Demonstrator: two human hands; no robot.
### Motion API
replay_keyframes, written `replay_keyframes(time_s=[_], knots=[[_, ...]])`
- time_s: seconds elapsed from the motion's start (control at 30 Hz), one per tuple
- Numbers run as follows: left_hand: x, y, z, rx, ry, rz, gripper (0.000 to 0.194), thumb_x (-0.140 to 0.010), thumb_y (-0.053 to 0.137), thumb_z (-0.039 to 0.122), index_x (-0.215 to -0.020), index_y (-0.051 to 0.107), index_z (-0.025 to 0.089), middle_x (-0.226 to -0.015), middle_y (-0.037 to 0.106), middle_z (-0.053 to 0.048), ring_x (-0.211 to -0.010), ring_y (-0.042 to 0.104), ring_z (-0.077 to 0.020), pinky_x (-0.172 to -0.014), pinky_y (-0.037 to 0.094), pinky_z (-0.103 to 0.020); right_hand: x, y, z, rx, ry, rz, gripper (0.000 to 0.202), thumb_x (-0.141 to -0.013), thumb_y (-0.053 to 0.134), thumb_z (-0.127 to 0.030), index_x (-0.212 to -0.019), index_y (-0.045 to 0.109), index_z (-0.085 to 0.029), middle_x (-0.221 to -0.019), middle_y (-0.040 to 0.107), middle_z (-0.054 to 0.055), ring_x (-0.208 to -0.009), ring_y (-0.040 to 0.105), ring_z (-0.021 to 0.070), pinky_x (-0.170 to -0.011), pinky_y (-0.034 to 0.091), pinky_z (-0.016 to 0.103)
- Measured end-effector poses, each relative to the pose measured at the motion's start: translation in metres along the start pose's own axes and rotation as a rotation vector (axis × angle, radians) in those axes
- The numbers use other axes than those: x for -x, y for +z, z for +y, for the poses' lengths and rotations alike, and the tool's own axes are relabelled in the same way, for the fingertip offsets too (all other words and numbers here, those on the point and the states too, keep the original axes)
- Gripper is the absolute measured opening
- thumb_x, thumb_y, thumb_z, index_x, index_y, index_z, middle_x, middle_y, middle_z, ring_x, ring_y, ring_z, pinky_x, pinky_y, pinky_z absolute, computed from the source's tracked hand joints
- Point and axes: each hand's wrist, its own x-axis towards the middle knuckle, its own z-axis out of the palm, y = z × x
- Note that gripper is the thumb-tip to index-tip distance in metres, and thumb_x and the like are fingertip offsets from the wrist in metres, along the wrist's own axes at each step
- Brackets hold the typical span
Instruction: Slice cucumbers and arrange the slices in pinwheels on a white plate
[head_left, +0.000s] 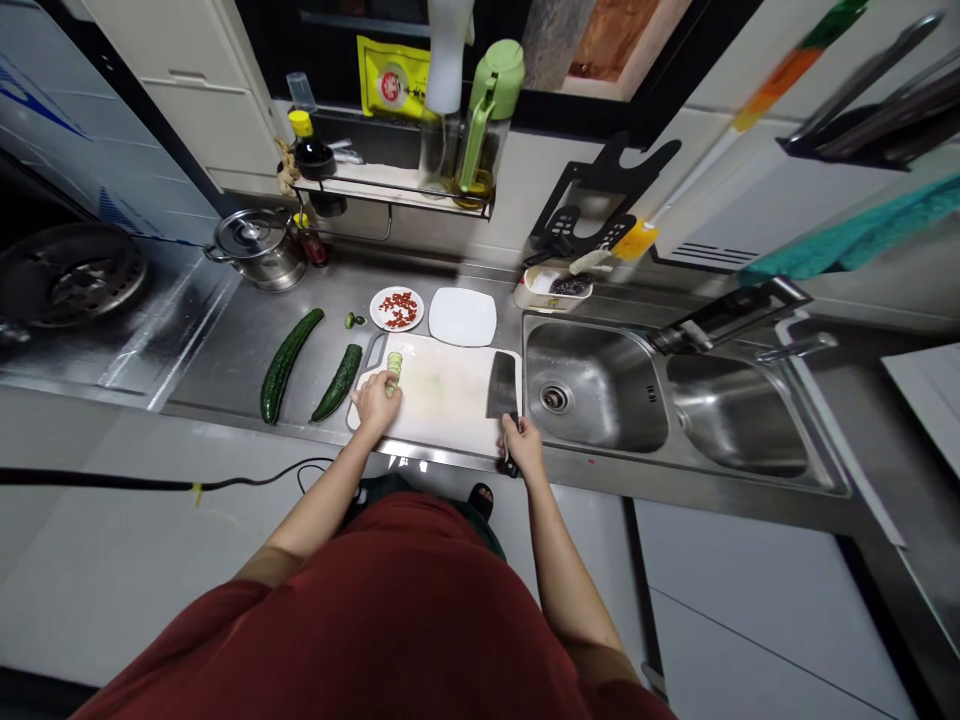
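At the left part of the white cutting board (442, 425), the fingers of my left hand (377, 404) close around the near end of a short row of pale green cucumber slices (394, 362). My right hand (523, 445) grips the black handle of a cleaver (502, 384), whose broad dark blade lies over the board's right end. Just left of the board is a shorter cucumber piece (337, 383), and further left a whole cucumber (292, 366). Small green cucumber ends (354, 320) lie behind them.
Behind the board stand a small plate with chopped red bits (382, 311) and a white square plate (463, 317). A double sink (600, 380) adjoins on the right. A lidded steel pot (259, 250) and a stove burner (71, 275) are at left. Bottles line a wall shelf (390, 190).
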Motion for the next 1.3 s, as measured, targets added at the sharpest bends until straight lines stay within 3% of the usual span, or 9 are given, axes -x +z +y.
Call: replay_keyframes(time_s=[0.17,0.3,0.4,0.53,0.67,0.73,0.8,1.1,1.3], knots=[[-0.011,0.008,0.013,0.067,0.035,-0.12,0.024,-0.081,0.056,0.029,-0.103,0.064,0.029,-0.099,0.07,0.0,-0.1,0.061,-0.0222,-0.089,0.036,-0.036,-0.009,0.005,0.008,-0.119,0.007,-0.011,0.048,-0.081,0.046,-0.066,-0.084,0.053,-0.019,-0.048,0.053,-0.003,-0.04,0.05,0.014,-0.044,0.041,0.023],[-0.027,0.013,0.019,0.094,0.043,-0.15,0.025,-0.081,0.057,0.031,-0.104,0.065,0.031,-0.096,0.071,0.002,-0.097,0.063,-0.0206,-0.089,0.039,-0.034,-0.012,-0.001,0.009,0.228,-0.068,0.046,0.047,-0.086,0.043,-0.06,-0.087,0.06,-0.015,-0.067,0.065,0.006,-0.065,0.063,0.0205,-0.062,0.047,0.028],[-0.041,0.019,0.019,0.107,0.021,-0.162,0.035,-0.08,0.057,0.03,-0.115,0.061,0.031,-0.093,0.071,0.001,-0.097,0.064,-0.0197,-0.092,0.04,-0.033,-0.01,-0.006,0.004,0.513,-0.104,0.083,0.045,-0.091,0.042,-0.051,-0.107,0.062,-0.014,-0.09,0.07,0.012,-0.091,0.065,0.0246,-0.078,0.046,0.03],[-0.061,0.022,0.02,0.195,0.004,-0.18,0.057,-0.081,0.058,0.031,-0.137,0.047,0.025,-0.1,0.07,-0.003,-0.094,0.065,-0.0183,-0.091,0.044,-0.031,-0.006,-0.008,-0.005,0.688,-0.043,0.055,0.051,-0.095,0.039,-0.05,-0.129,0.052,-0.015,-0.102,0.069,0.014,-0.101,0.064,0.0263,-0.083,0.044,0.032],[-0.073,0.016,0.024,0.199,0.075,0.045,0.092,-0.075,0.066,0.032,-0.152,0.017,0.022,-0.146,0.042,-0.012,-0.128,0.047,-0.0267,-0.107,0.036,-0.038,-0.004,-0.009,-0.01,0.77,-0.024,0.033,0.054,-0.096,0.034,-0.053,-0.134,0.047,-0.016,-0.103,0.069,0.016,-0.101,0.064,0.0274,-0.083,0.044,0.034],[-0.076,0.014,0.026,0.173,0.12,0.122,0.099,-0.074,0.067,0.031,-0.153,0.008,0.021,-0.156,0.023,-0.013,-0.142,0.026,-0.0302,-0.115,0.025,-0.043,-0.003,-0.01,-0.012,0.801,-0.027,0.021,0.055,-0.097,0.033,-0.053,-0.134,0.047,-0.016,-0.102,0.069,0.016,-0.1,0.065,0.0276,-0.082,0.044,0.034],[-0.077,0.015,0.027,0.155,0.129,0.122,0.098,-0.076,0.065,0.031,-0.153,0.005,0.022,-0.158,0.017,-0.013,-0.145,0.017,-0.0306,-0.116,0.021,-0.045,-0.003,-0.01,-0.014,0.827,-0.027,0.0,0.055,-0.097,0.032,-0.053,-0.134,0.047,-0.015,-0.1,0.069,0.017,-0.099,0.065,0.0274,-0.082,0.044,0.034],[-0.089,0.031,0.031,0.137,0.071,0.118,0.078,-0.079,0.061,0.031,-0.149,0.027,0.024,-0.147,0.037,-0.011,-0.135,0.036,-0.0288,-0.113,0.028,-0.041,-0.01,-0.018,-0.031,0.927,0.015,-0.036,0.052,-0.096,0.035,-0.052,-0.124,0.055,-0.014,-0.098,0.068,0.019,-0.098,0.065,0.0308,-0.082,0.045,0.04],[-0.102,0.046,0.041,0.215,0.059,-0.006,0.044,-0.083,0.054,0.031,-0.126,0.055,0.022,-0.113,0.064,-0.006,-0.102,0.06,-0.0207,-0.095,0.043,-0.032,-0.059,-0.025,-0.074,0.841,-0.067,0.034,0.054,-0.096,0.033,-0.054,-0.128,0.055,-0.016,-0.105,0.067,0.018,-0.103,0.062,0.0295,-0.085,0.043,0.038]])
